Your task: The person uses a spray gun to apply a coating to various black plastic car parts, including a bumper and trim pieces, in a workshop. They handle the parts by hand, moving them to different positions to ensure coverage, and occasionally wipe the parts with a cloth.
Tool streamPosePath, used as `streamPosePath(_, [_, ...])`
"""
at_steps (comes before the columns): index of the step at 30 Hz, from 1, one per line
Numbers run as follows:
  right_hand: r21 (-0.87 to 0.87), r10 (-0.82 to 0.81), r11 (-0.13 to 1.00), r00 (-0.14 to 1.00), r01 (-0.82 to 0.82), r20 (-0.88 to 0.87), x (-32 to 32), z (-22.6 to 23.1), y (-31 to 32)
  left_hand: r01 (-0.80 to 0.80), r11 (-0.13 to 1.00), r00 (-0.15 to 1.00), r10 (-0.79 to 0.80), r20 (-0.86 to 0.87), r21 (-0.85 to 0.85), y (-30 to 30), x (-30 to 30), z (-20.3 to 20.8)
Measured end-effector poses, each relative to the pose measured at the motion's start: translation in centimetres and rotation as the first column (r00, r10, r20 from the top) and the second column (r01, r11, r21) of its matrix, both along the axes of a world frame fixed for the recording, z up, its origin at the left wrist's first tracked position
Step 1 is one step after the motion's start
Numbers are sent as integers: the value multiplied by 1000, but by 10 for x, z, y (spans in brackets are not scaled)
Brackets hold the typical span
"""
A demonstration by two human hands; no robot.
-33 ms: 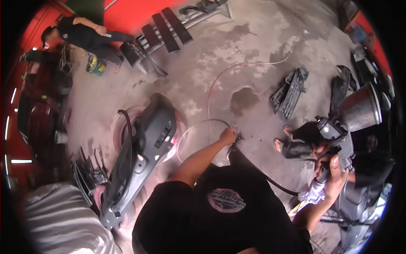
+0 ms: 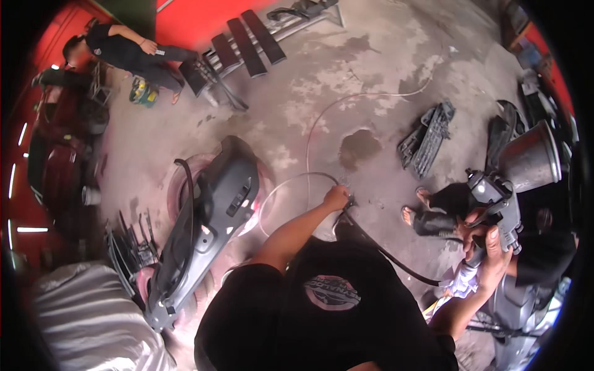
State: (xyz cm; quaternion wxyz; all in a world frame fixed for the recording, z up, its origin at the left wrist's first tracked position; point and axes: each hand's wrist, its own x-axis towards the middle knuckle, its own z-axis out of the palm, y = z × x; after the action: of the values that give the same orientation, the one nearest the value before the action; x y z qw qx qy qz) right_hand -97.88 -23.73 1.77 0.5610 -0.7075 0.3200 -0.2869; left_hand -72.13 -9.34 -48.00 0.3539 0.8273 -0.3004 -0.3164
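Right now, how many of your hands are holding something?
2. The left hand, near the middle, grips a hose; the right hand, toward the right edge, holds a spray gun. Both show; some fingers are hidden.

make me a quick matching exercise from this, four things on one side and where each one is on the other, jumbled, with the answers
Things:
1. spray gun
2. hose
3. white cloth
4. dark grey panel

Places:
A. gripped in the left hand, in front of the body
B. out to the person's left, with pinkish rings showing around it
C. gripped in the right hand
D. bunched just below the right hand, by the handle

Right pairs: 1-C, 2-A, 3-D, 4-B
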Motion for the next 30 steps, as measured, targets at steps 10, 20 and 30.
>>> streamPosePath(10, [2, 108, 994, 994, -108, 10, 86, 3, -105, -102, 987, 994, 107, -33, 123, -102, 52, -10])
streamPosePath(20, [-123, 94, 988, 995, -89, 39, 241, 11, -170, -202, 975, 975, 191, -112, -93, -223, 205, 20])
streamPosePath(30, [-195, 203, 958, 978, -209, -50, 497, 7, -241, -205, 975, 954, 178, -242, -90, -240, 381, -48])
